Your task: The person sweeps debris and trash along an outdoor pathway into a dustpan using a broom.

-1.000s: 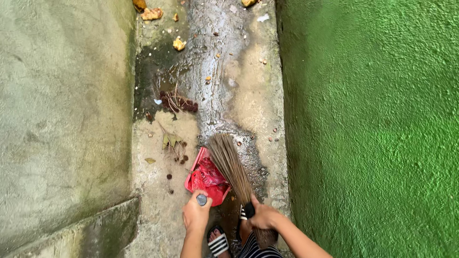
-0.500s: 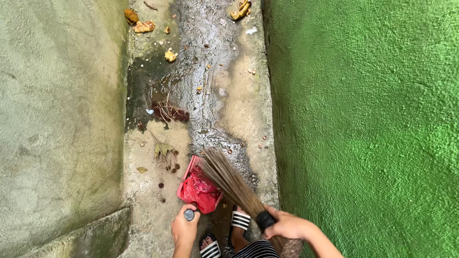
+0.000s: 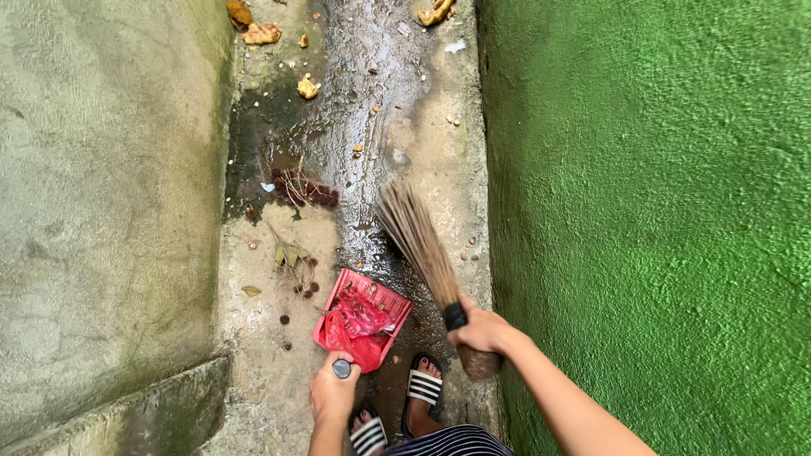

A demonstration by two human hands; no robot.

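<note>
From the head camera, one red dustpan is sitting on the wet concrete path, holding a crumpled red plastic bag. The left hand is clenching its handle just behind it. The right hand is gripping one stick broom, its bristles reaching ahead, beside the pan.

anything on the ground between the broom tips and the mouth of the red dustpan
Nothing large. The broom in the right hand has its bristle tips on the wet concrete beyond the red dustpan, which the left hand holds by the handle. Between them lies only wet ground with small bits of grit.
</note>
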